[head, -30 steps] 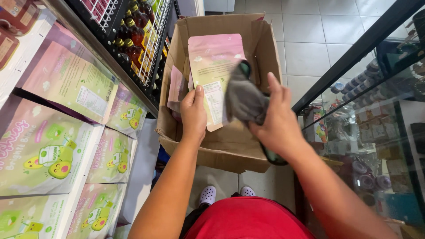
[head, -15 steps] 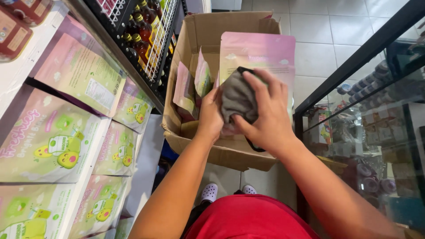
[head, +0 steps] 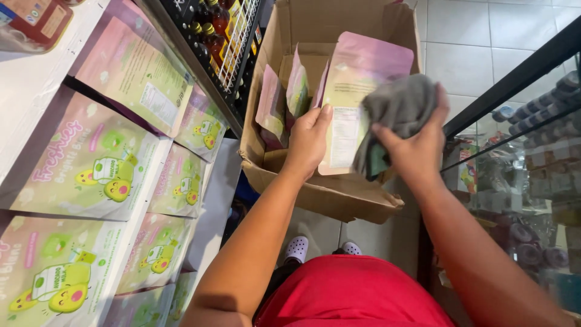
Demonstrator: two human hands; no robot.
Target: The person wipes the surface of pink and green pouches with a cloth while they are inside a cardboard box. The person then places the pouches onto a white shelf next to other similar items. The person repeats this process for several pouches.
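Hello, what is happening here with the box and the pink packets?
A person stands over an open cardboard box on the floor. The left hand holds a pink pouch upright above the box, its printed back facing the camera. The right hand presses a grey cloth against the pouch. A few more pouches stand inside the box. To the left, a white shelf carries rows of similar packets lying flat.

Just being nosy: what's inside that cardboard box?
Inside the cardboard box, a few pink pouches stand upright. The pink pouch in the left hand and the grey cloth in the right hand hide its bottom.
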